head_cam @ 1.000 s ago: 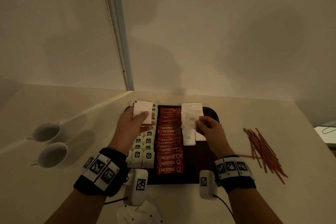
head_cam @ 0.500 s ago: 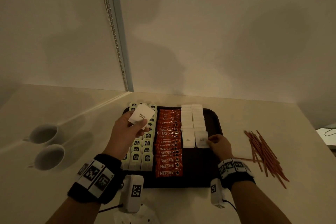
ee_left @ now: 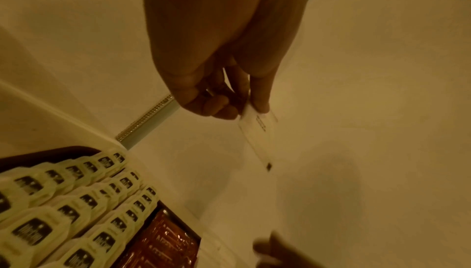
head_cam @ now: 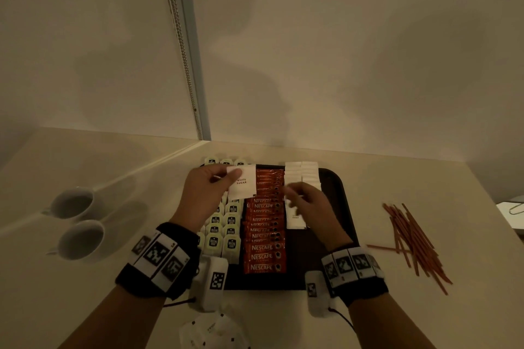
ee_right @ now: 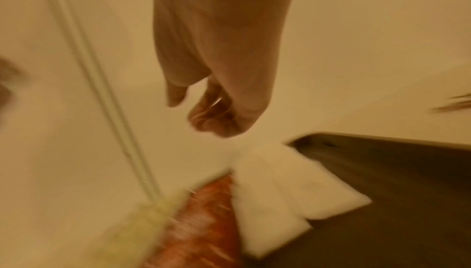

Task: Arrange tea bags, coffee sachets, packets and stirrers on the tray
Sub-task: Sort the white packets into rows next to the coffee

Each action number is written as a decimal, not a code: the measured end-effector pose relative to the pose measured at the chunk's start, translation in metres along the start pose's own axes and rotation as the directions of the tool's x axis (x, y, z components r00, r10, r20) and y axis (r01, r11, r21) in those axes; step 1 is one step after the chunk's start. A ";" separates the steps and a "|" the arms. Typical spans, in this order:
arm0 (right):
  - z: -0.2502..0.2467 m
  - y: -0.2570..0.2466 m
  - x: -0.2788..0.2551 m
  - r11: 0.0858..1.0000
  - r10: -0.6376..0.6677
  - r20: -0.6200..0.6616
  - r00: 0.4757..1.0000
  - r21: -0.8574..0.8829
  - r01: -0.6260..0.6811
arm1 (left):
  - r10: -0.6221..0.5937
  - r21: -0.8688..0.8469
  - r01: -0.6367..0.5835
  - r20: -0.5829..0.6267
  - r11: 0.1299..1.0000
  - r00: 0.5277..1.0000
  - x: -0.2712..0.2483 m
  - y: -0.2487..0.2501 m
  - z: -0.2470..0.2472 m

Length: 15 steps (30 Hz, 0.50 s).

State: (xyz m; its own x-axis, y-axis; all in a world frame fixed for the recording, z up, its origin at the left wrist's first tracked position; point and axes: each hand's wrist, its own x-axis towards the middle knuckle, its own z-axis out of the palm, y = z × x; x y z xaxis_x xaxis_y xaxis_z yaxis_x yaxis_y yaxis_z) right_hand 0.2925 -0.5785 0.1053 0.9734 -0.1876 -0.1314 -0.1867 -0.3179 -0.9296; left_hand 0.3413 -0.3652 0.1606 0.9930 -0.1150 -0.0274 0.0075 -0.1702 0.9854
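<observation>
A dark tray (head_cam: pixel 337 201) holds rows of pale tea bags (head_cam: pixel 224 231), red coffee sachets (head_cam: pixel 265 246) and white sugar packets (head_cam: pixel 302 176). My left hand (head_cam: pixel 226 178) is raised over the tea bags and pinches a white sugar packet (head_cam: pixel 243 185) between thumb and fingers. The left wrist view shows the same pinch (ee_left: pixel 244 111) on the packet (ee_left: pixel 257 133). My right hand (head_cam: pixel 292 193) hovers over the sugar packets, fingers curled, holding nothing. In the blurred right wrist view the hand (ee_right: pixel 193 109) is empty above the packets (ee_right: pixel 288 187). Red stirrers (head_cam: pixel 411 238) lie loose on the table.
Two white cups (head_cam: pixel 73 202) (head_cam: pixel 82 239) stand left of the tray. More white packets (head_cam: pixel 212 331) lie at the table's near edge. The wall and a beaded blind chain (head_cam: pixel 181 45) are close behind the tray. A grey object (head_cam: pixel 513 212) sits at the far right.
My right hand has left a sugar packet on the tray's right row, risen and moved left toward my left hand. The left hand has turned its packet upright and stayed above the tea bags.
</observation>
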 end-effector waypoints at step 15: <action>0.041 -0.044 -0.024 0.921 -0.010 0.061 0.998 0.390 -0.015 | 0.051 0.034 -0.051 0.013 0.998 0.999 -0.011 0.006 0.003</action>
State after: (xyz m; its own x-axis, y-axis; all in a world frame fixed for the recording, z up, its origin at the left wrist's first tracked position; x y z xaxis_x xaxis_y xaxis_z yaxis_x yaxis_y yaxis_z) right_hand 0.2831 -0.5217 0.1352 0.9815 -0.1271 -0.1429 -0.1345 0.0724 -0.9883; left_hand 0.3300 -0.3676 0.1663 0.9905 -0.1359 0.0208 -0.0476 -0.1974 0.9792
